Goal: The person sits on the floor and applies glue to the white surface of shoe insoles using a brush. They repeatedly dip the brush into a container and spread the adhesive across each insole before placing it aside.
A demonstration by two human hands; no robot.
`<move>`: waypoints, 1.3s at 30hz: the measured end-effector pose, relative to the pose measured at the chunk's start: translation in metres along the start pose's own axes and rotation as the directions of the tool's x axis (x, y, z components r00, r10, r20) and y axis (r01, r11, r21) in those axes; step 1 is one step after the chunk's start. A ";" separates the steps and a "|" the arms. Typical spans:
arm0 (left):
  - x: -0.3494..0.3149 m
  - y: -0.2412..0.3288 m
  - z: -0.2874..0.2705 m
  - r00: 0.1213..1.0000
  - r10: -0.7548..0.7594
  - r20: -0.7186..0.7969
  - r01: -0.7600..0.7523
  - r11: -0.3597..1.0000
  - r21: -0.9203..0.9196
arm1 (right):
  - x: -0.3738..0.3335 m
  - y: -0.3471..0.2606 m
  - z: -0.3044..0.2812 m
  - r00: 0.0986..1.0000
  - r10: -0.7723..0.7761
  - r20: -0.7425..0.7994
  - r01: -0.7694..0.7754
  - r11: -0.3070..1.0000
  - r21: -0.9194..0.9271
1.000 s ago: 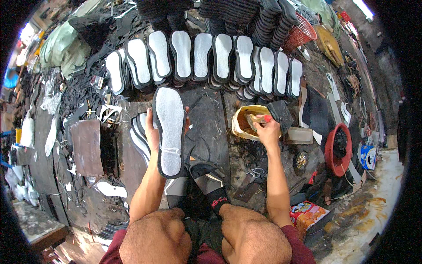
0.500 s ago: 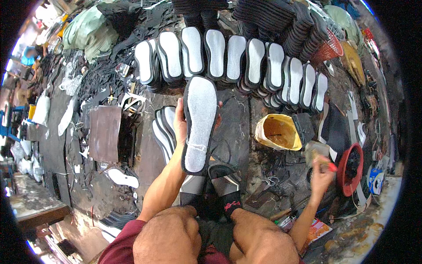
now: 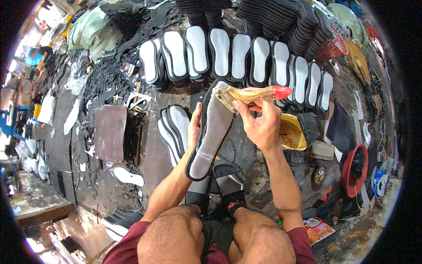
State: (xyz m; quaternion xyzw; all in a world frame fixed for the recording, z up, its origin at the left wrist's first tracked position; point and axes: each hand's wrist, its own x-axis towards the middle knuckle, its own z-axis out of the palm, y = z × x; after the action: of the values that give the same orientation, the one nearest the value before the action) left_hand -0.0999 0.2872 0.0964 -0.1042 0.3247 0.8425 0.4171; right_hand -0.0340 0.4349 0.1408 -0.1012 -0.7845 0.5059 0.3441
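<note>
My left hand (image 3: 194,125) grips a shoe sole (image 3: 210,136) by its left edge, fingers partly hidden behind it. The sole has a pale grey face, a black rim and a whitish string-like line across its lower part; it tilts with its upper end to the right. In my right hand (image 3: 263,125) is a brush (image 3: 250,94) with a worn wooden handle and a red tip. The brush's bristle end lies against the upper part of the sole. Just right of that hand stands a yellow-lined container (image 3: 293,134) with amber residue inside.
A curved row of white-faced soles (image 3: 219,52) in stacks lies beyond my hands. More soles (image 3: 169,136) overlap at my left. Tall stacks of black soles (image 3: 268,20) stand at the back. A red bowl (image 3: 355,169) and a red basket (image 3: 335,46) are at the right.
My right hand has come from the far right, beside the red bowl, to the sole, bringing the brush onto its upper part. The sole has tilted rightward in my left hand.
</note>
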 end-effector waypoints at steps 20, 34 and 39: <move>0.019 0.044 -0.046 0.923 0.160 0.349 0.051 0.850 -0.524 | -0.076 -0.024 0.022 0.946 -0.161 0.281 0.121 0.981 0.155; -0.012 0.002 -0.007 0.965 0.263 0.008 -0.261 0.960 -0.101 | 0.018 -0.010 0.039 0.897 -0.437 0.068 0.442 0.882 -0.163; -0.015 0.000 -0.032 0.964 0.261 -0.048 -0.245 0.945 0.218 | 0.039 0.007 0.046 0.951 -0.309 -0.031 0.279 0.892 -0.355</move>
State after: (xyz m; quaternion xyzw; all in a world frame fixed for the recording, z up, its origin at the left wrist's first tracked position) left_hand -0.0933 0.2571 0.0785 -0.0494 0.4381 0.8455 0.3015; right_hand -0.0935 0.4241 0.1405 -0.0623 -0.8519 0.2970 0.4269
